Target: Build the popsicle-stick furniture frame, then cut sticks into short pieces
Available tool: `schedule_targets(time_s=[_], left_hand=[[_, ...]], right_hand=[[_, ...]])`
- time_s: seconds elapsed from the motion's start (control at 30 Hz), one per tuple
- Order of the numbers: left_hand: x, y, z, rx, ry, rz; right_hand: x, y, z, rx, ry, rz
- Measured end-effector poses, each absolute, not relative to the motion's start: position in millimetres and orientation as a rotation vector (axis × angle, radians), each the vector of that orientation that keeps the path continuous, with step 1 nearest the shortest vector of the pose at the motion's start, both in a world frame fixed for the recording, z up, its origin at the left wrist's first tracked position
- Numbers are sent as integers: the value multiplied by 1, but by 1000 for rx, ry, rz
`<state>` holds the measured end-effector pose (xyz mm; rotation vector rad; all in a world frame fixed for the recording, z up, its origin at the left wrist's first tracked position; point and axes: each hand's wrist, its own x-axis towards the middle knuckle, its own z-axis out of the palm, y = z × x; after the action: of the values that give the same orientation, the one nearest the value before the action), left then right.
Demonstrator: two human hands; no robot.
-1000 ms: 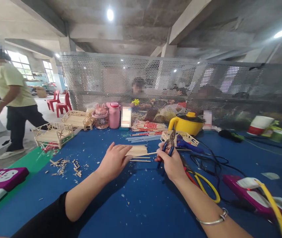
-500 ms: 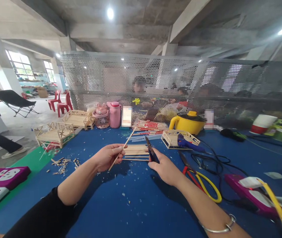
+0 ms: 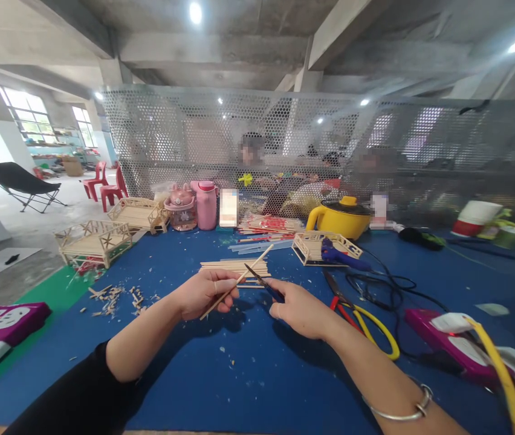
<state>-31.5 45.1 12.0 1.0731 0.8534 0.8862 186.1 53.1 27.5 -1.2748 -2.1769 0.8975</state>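
My left hand (image 3: 205,294) is closed on a thin wooden stick (image 3: 263,256), which slants up to the right and sticks out below the fingers. Closed around a dark, narrow-bladed cutting tool (image 3: 262,281) is my right hand (image 3: 301,311); whether it is a knife or scissors I cannot tell. The blade's tip meets or crosses the stick just above my left fingers. Behind both hands, a row of wooden sticks (image 3: 212,266) lies on the blue table (image 3: 239,386).
Wood offcuts (image 3: 107,299) lie left. Slatted wooden frames (image 3: 94,241) stand behind them. To the right are a blue glue gun (image 3: 341,254), red-and-yellow-handled scissors (image 3: 352,317), cables and a purple power strip (image 3: 448,344). A yellow pot (image 3: 343,220) stands before a perforated metal screen (image 3: 158,139).
The stick in my left hand has shifted right, and the tool's blade has tilted left to meet it. Both hands are nearer each other. The view has shifted slightly.
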Motion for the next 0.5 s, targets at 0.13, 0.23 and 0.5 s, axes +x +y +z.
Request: schedule_targets(time_s=[0.13,0.23,0.5], left_hand=[[-32,45,10,1093,839,871],[-33,46,9,1105,819,850],[-39,45,11,1266,968,759]], right_hand=[[184,52,29,-1257,-2178,959],[182,51,30,-1233,-2170,991],[180,52,26,-1200,-2216,854]])
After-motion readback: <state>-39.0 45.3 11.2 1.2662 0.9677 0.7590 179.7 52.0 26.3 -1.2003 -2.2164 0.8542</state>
